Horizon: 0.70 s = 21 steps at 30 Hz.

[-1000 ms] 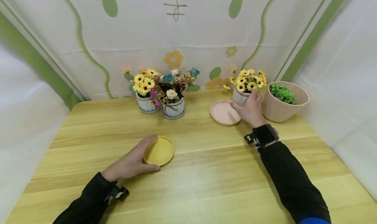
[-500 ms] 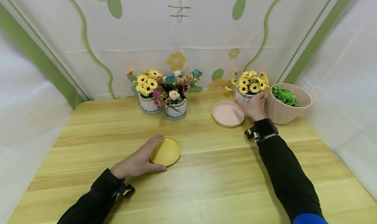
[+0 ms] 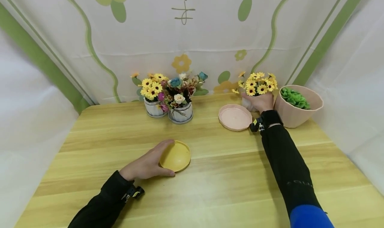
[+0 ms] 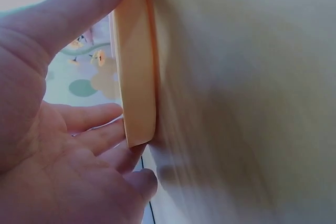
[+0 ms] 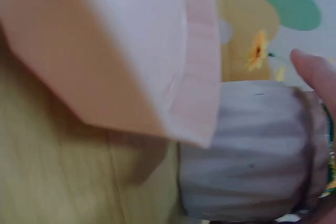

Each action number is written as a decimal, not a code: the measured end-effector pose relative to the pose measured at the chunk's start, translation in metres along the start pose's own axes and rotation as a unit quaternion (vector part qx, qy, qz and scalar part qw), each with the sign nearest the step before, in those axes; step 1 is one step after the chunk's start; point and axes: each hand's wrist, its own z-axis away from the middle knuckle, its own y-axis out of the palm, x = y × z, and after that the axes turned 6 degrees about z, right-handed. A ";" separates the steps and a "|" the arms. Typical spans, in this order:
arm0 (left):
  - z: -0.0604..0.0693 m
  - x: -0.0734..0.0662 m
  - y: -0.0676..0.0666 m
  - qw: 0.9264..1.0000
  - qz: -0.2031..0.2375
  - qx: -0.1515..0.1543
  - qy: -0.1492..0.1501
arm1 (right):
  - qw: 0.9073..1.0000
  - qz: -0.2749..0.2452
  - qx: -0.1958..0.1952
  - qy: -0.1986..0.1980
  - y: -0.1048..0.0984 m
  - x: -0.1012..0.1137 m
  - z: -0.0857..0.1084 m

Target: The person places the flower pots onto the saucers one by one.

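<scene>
My left hand [image 3: 150, 163] holds a yellow saucer [image 3: 177, 156] by its near left rim, thumb on one side and fingers on the other. The saucer [image 4: 137, 72] appears edge-on close to the table in the left wrist view. At the back right, my right hand [image 3: 261, 101] reaches around a small white pot [image 3: 248, 104] with yellow flowers [image 3: 256, 83]. In the right wrist view its straight thumb [image 5: 315, 72] stands apart from the white pot [image 5: 247, 145]; most of its fingers are hidden. A pink saucer [image 3: 235, 117] lies left of that hand.
A large pink pot [image 3: 289, 113] with green leaves stands right of my right hand. Back left, two white pots, one with yellow flowers [image 3: 151, 88] and one with mixed flowers [image 3: 180, 98], stand together on the wooden table [image 3: 210, 194]. Fabric hangs behind.
My right hand has moved from the front of the white pot farther forward, around its rim. The left hand keeps hold of the yellow saucer. The whole view has shifted slightly.
</scene>
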 end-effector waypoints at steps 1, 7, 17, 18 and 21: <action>-0.001 -0.001 0.001 1.000 0.003 0.003 0.000 | 1.000 0.009 -0.010 -0.012 0.001 -0.001 -0.003; -0.009 -0.004 0.002 1.000 0.001 0.015 0.018 | 0.996 0.072 -0.047 -0.032 0.004 -0.003 -0.011; -0.028 -0.013 0.008 0.999 -0.005 0.036 0.005 | 0.995 0.094 0.001 0.030 0.003 -0.002 -0.014; -0.030 -0.014 0.009 0.999 -0.005 0.039 0.005 | 0.995 0.097 0.000 0.022 0.004 -0.003 -0.014; -0.036 -0.019 0.013 0.999 -0.004 0.049 0.001 | 0.995 0.096 -0.001 0.003 0.006 -0.005 -0.012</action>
